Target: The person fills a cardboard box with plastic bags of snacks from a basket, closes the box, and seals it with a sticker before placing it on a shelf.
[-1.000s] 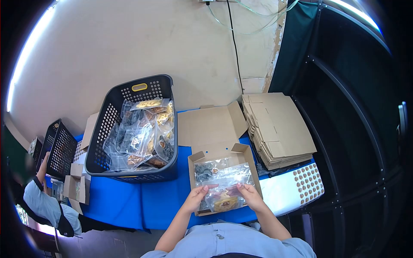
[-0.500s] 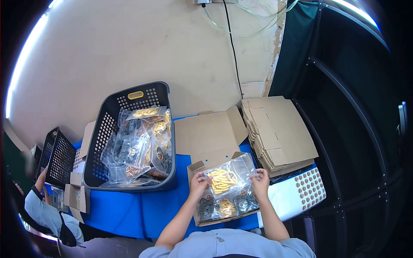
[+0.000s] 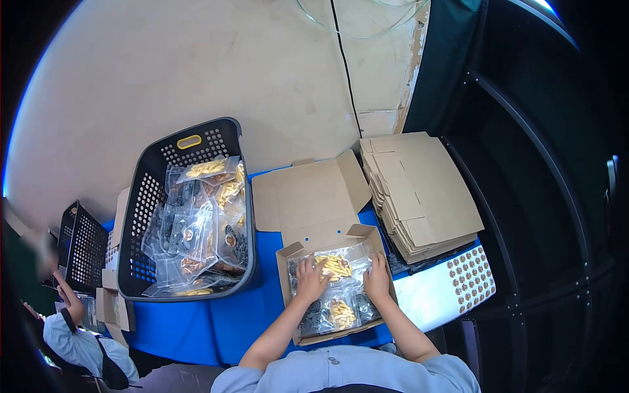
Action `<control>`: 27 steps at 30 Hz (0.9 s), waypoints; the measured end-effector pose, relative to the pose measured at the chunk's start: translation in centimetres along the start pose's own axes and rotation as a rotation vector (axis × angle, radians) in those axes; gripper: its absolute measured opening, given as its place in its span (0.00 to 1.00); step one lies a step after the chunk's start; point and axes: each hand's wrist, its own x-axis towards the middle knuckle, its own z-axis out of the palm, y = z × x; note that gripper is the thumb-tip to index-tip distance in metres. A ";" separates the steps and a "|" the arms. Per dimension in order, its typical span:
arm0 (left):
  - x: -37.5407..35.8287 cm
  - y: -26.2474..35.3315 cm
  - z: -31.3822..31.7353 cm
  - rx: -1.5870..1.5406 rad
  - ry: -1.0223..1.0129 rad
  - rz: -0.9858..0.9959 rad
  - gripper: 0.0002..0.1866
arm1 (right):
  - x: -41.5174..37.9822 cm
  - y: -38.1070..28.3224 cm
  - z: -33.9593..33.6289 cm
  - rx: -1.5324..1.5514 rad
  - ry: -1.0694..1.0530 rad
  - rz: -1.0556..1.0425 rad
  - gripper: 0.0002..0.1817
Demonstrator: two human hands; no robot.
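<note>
An open cardboard box [image 3: 284, 270] lies on the blue table top in front of me, its lid flap folded back. Inside it lie clear plastic bags [image 3: 337, 298] of small gold and dark metal parts. My left hand [image 3: 310, 278] presses flat on the top bag with the yellow pieces, on its left side. My right hand [image 3: 377, 276] presses on the same bag at its right side, near the box's right wall. Both hands rest inside the box.
A dark plastic basket [image 3: 145, 196] full of similar bags stands to the left. A stack of flat cardboard blanks [image 3: 419, 190] lies to the right, with a sticker sheet [image 3: 468, 276] below it. At far left another person's sleeve [image 3: 78, 344] and a second basket [image 3: 82, 245].
The bag with yellow pieces, held up between both hands half a second ago, now lies in the box under my palms. The view shifted slightly.
</note>
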 end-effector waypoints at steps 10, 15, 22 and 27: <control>-0.9 0.5 1.5 0.034 -0.195 -0.236 0.34 | -0.7 2.4 3.0 -0.253 -0.499 -0.117 0.34; -0.8 1.0 0.8 0.030 -0.252 -0.254 0.34 | -0.8 2.6 3.1 -0.257 -0.493 -0.118 0.34; -3.8 5.2 -7.2 0.098 0.150 0.194 0.32 | 0.6 0.9 1.5 0.088 -0.247 -0.071 0.28; -7.3 6.4 -18.6 0.289 0.590 0.316 0.26 | 2.0 -2.9 -0.5 0.127 -0.183 -0.186 0.27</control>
